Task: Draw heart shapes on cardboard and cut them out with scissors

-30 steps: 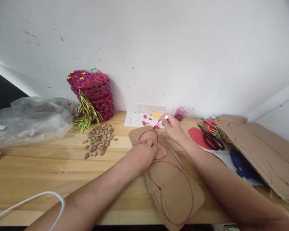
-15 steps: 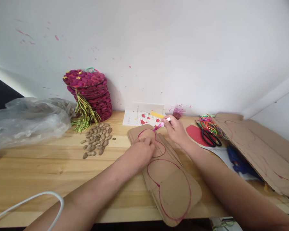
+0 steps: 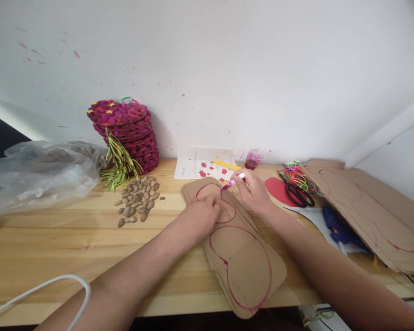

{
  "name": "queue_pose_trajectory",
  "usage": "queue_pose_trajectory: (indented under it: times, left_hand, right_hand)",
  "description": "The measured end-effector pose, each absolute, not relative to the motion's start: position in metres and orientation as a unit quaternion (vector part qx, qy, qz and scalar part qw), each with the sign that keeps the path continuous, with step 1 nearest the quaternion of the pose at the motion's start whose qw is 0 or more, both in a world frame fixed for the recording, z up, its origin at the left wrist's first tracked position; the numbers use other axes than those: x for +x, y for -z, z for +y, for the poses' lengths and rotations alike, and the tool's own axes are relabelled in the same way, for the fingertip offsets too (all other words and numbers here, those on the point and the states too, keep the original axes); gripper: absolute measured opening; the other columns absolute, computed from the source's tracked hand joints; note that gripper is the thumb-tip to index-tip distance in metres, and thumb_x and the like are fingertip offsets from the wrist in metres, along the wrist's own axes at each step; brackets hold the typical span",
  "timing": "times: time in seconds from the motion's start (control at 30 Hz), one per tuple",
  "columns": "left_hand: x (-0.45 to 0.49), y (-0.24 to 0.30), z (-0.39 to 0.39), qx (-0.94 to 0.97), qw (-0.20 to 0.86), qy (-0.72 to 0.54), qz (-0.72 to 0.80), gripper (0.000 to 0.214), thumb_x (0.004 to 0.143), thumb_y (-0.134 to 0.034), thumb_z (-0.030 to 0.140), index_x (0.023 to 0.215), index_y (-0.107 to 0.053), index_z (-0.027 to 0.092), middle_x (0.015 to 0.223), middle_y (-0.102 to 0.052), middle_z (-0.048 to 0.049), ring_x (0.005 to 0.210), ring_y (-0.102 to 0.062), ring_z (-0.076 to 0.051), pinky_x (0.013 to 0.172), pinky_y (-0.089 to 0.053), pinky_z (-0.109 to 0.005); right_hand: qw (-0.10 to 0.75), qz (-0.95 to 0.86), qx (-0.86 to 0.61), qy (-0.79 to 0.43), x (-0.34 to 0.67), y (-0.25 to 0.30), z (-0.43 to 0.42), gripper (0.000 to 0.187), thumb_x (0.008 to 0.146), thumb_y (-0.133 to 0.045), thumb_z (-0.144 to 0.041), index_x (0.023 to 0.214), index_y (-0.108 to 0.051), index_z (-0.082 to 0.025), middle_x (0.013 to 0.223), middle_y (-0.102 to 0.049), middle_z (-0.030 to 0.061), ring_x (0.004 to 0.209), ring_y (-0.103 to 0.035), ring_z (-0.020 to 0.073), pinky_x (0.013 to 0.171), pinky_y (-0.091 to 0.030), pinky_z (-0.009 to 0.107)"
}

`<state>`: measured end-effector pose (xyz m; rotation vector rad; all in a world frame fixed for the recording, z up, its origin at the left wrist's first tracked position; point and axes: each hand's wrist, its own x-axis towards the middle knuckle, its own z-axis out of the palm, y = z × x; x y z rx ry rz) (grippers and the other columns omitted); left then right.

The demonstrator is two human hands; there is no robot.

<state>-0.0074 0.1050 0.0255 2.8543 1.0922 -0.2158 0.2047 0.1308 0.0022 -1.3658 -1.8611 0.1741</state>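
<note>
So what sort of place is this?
Probably a home craft bench: a stack of purple ornaments, cardboard with heart outlines, a pink marker in use on it, plus scissors and a glue gun on the wooden table.

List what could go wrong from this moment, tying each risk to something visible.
1. The left hand only presses on the cardboard strip; if it slips, the strip may shift under the marker in the right hand, spoiling the line.
2. The strip's near end overhangs the table, so it could tip or slide.
3. The cup of red liquid stands just behind the right hand and might be knocked.
</note>
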Motion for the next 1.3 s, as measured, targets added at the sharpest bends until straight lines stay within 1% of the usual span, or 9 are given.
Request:
queue_pose_trajectory:
  times: [0.17,0.37,0.57,0.77,0.9,1.1,1.3]
  left_hand:
    - [-0.009,-0.025,0.105,0.928,0.04,0.073,0.362,0.051,0.095,-0.039,0.004,0.142,-0.06,0.008,0.128,-0.065,-0.019,0.097,-0.071,-0.029,0.084,-0.058,-0.042]
    - [-0.008,-0.028,0.106,0.924,0.044,0.084,0.371,0.05,0.096,-0.04,0.005,0.142,-0.06,0.01,0.128,-0.066,-0.0186,0.096,-0.072,-0.027,0.083,-0.058,-0.039]
    - [-0.008,-0.028,0.106,0.922,0.052,0.086,0.374,0.05,0.096,-0.04,0.006,0.141,-0.06,0.01,0.13,-0.065,-0.0191,0.099,-0.072,-0.028,0.087,-0.057,-0.041]
    - [-0.007,-0.027,0.106,0.923,0.052,0.077,0.372,0.048,0.097,-0.04,0.009,0.14,-0.062,0.009,0.128,-0.065,-0.0194,0.099,-0.072,-0.029,0.09,-0.057,-0.043]
    - [-0.007,-0.028,0.106,0.92,0.051,0.082,0.379,0.049,0.099,-0.039,0.009,0.143,-0.06,0.011,0.129,-0.065,-0.0183,0.1,-0.072,-0.028,0.088,-0.057,-0.04]
    - [-0.009,-0.028,0.106,0.922,0.054,0.078,0.374,0.048,0.098,-0.04,0.009,0.141,-0.061,0.01,0.127,-0.066,-0.0179,0.101,-0.071,-0.028,0.09,-0.056,-0.04]
    - [-0.01,-0.026,0.107,0.925,0.055,0.07,0.369,0.048,0.096,-0.039,0.007,0.138,-0.062,0.01,0.126,-0.066,-0.0184,0.097,-0.071,-0.028,0.088,-0.057,-0.042]
  right_hand:
    - [0.394,-0.748,-0.532,-0.058,0.204,-0.001,0.126,0.023,0.105,-0.044,-0.038,0.096,-0.061,-0.025,0.095,-0.073,0.0092,0.09,-0.065,0.0274,0.083,-0.047,0.039]
    - [0.401,-0.76,-0.51,-0.039,0.205,0.001,0.125,0.022,0.107,-0.044,-0.036,0.097,-0.061,-0.025,0.096,-0.073,0.0086,0.091,-0.065,0.0267,0.083,-0.049,0.04]
    - [0.399,-0.806,-0.438,0.009,0.205,0.001,0.123,0.019,0.108,-0.045,-0.031,0.097,-0.059,-0.024,0.092,-0.072,0.0081,0.09,-0.062,0.0264,0.082,-0.048,0.04]
    - [0.39,-0.826,-0.407,0.012,0.205,-0.002,0.114,0.016,0.108,-0.047,-0.026,0.096,-0.058,-0.025,0.09,-0.071,0.0067,0.087,-0.061,0.0258,0.078,-0.047,0.039]
    - [0.396,-0.829,-0.395,0.01,0.205,-0.003,0.108,0.015,0.107,-0.047,-0.024,0.097,-0.058,-0.024,0.091,-0.071,0.0065,0.088,-0.061,0.0253,0.079,-0.047,0.039]
    - [0.402,-0.821,-0.406,0.016,0.207,-0.003,0.107,0.015,0.107,-0.048,-0.024,0.097,-0.059,-0.024,0.09,-0.07,0.0067,0.088,-0.061,0.0255,0.08,-0.048,0.039]
    - [0.41,-0.797,-0.443,-0.012,0.206,-0.005,0.112,0.015,0.106,-0.048,-0.027,0.096,-0.059,-0.024,0.09,-0.072,0.0066,0.087,-0.064,0.025,0.079,-0.049,0.038]
